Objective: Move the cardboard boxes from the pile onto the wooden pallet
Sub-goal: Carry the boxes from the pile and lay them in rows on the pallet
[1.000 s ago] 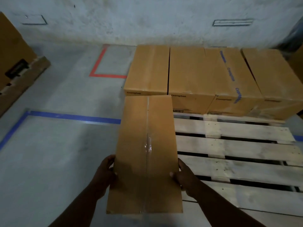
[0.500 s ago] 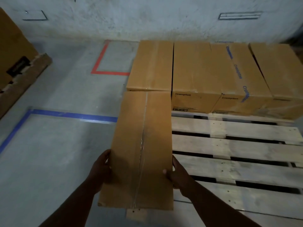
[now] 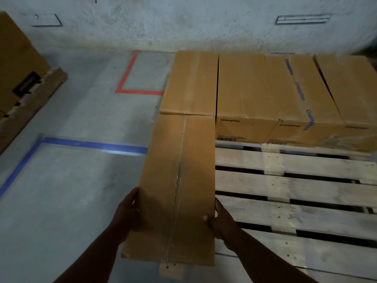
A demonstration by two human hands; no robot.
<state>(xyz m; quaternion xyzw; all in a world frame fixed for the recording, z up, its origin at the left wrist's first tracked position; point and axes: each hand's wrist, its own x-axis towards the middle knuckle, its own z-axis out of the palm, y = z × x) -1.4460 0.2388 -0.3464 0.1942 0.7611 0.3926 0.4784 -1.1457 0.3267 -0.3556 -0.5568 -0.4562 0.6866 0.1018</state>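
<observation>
1. Grey concrete floor (image 3: 61, 201) runs up to a rough, pale wall (image 3: 183, 23) at 12 o'clock.
2. A long cardboard box (image 3: 179, 180) lies flat over the left edge of the wooden pallet (image 3: 295, 188). Its length points toward 12 o'clock and a taped seam runs down its top. I cannot tell whether it rests on the slats.
3. The left hand (image 3: 127, 215) grips the box's near left side, at 9 o'clock of the box, with the thumb at the top edge and the fingers curled down the side.
4. The right hand (image 3: 222, 223) grips the opposite side at 3 o'clock, thumb tip on the top face and fingers wrapped below.
5. The box's far end meets the leftmost carton in the row of boxes (image 3: 265, 88), which stands along the pallet's far edge from 12 to 2 o'clock.
6. Bare slats fill the pallet at 3 o'clock of the right hand.
7. On the floor, blue tape (image 3: 91, 145) lies at 9 o'clock and red tape (image 3: 130, 78) at 11 o'clock.
8. A large carton (image 3: 18, 64) sits on another pallet at 10 o'clock, well apart.
</observation>
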